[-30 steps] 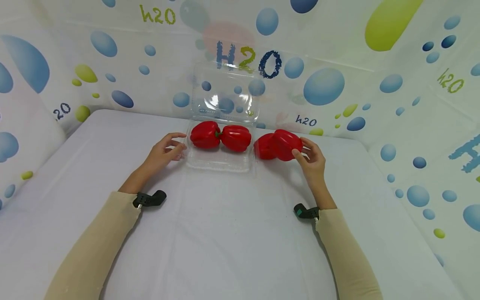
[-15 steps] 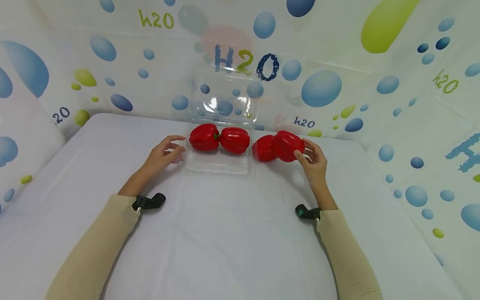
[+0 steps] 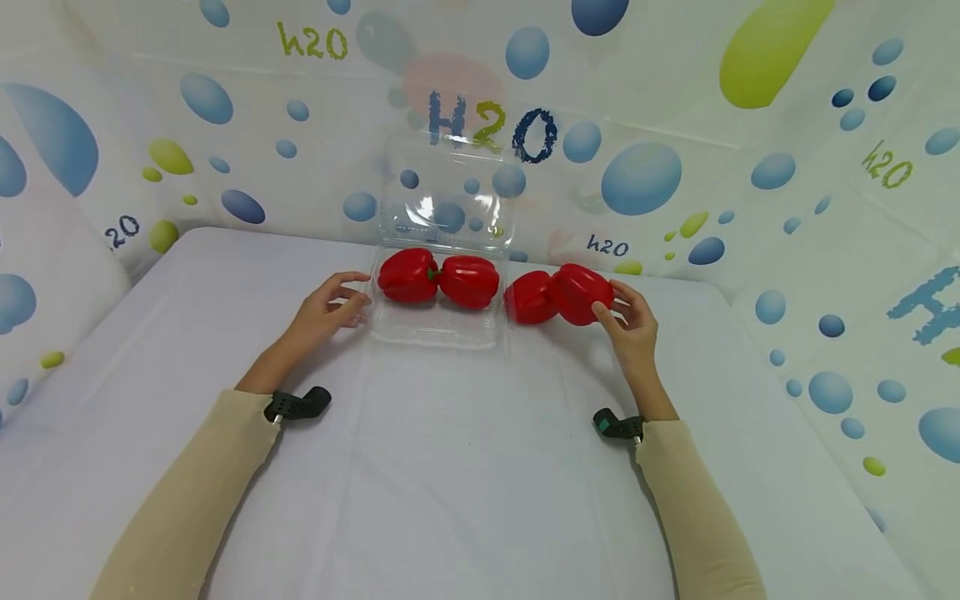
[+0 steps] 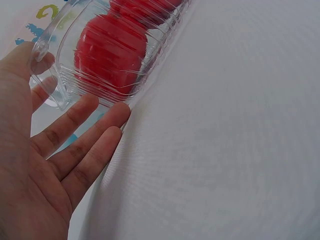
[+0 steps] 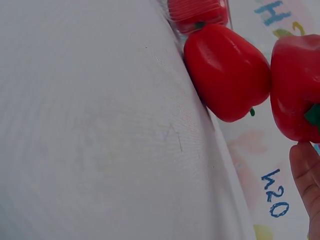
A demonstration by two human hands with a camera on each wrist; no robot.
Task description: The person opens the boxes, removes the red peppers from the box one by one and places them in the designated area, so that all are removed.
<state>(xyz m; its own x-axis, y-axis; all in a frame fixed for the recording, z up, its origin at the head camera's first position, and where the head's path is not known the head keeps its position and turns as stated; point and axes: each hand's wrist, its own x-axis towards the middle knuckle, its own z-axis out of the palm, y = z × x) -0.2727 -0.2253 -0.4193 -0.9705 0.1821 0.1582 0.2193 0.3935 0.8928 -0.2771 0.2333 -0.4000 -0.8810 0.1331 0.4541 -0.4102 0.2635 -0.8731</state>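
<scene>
Two red bell peppers lie in the clear plastic container, the left pepper (image 3: 407, 276) and the right pepper (image 3: 469, 282), stem ends together. The container (image 3: 435, 331) has its lid (image 3: 450, 187) raised at the back. My left hand (image 3: 324, 310), fingers mostly straight, touches the container's left side. Just right of the container, a third red pepper (image 3: 531, 297) rests on the table. My right hand (image 3: 633, 325) holds a fourth pepper (image 3: 581, 294) by its right end, between thumb and fingers. In the right wrist view, this held pepper (image 5: 295, 90) meets the resting one, its green stem visible.
The white-covered table (image 3: 465, 467) extends toward me. Behind it hangs a white backdrop (image 3: 300, 225) with blue and green drops, close behind the lid. Dark wrist cameras sit on both wrists, the left camera (image 3: 300, 404) and the right camera (image 3: 617, 423).
My right hand and the pepper it holds have shifted slightly to the right. My left hand and the container stay in place; the head view has tilted a little.
</scene>
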